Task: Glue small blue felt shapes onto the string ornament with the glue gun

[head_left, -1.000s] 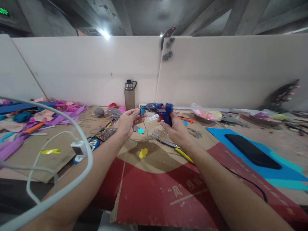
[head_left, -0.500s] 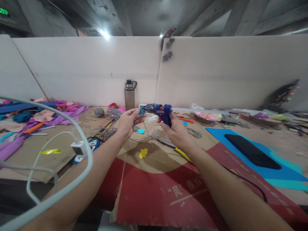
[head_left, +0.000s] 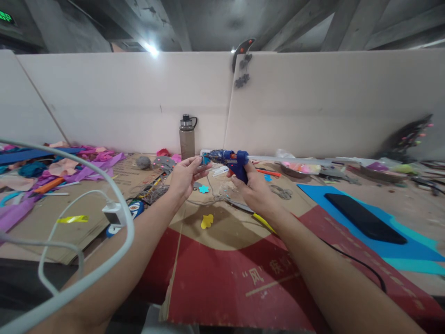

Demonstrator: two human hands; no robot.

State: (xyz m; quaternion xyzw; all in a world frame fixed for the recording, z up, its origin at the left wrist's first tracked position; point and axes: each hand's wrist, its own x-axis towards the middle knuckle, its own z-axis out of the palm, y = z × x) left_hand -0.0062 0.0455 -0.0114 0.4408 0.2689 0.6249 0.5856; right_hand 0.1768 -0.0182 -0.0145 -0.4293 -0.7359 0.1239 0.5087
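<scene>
My right hand (head_left: 255,188) is wrapped round the handle of a blue hot glue gun (head_left: 239,160). A long clear glue stick (head_left: 274,159) runs out of its rear to the right. The nozzle points left at a small blue piece (head_left: 206,159), pinched between the fingers of my left hand (head_left: 187,175); whether the two touch I cannot tell. Below the hands lie a turquoise flower cutout (head_left: 203,189) and a yellow cutout (head_left: 207,221) on the cardboard. Scissors with yellow handles (head_left: 263,223) lie partly hidden under my right wrist.
A grey bottle (head_left: 187,141) stands against the white partition (head_left: 121,102). At right, a black phone (head_left: 365,218) lies on blue sheets (head_left: 314,195). Colourful scraps (head_left: 62,167) are heaped at left. A white cable (head_left: 129,218) loops across the left foreground, near my left forearm.
The glue gun's nozzle and the blue piece have shifted very slightly against each other. Both hands keep nearly the same place and hold.
</scene>
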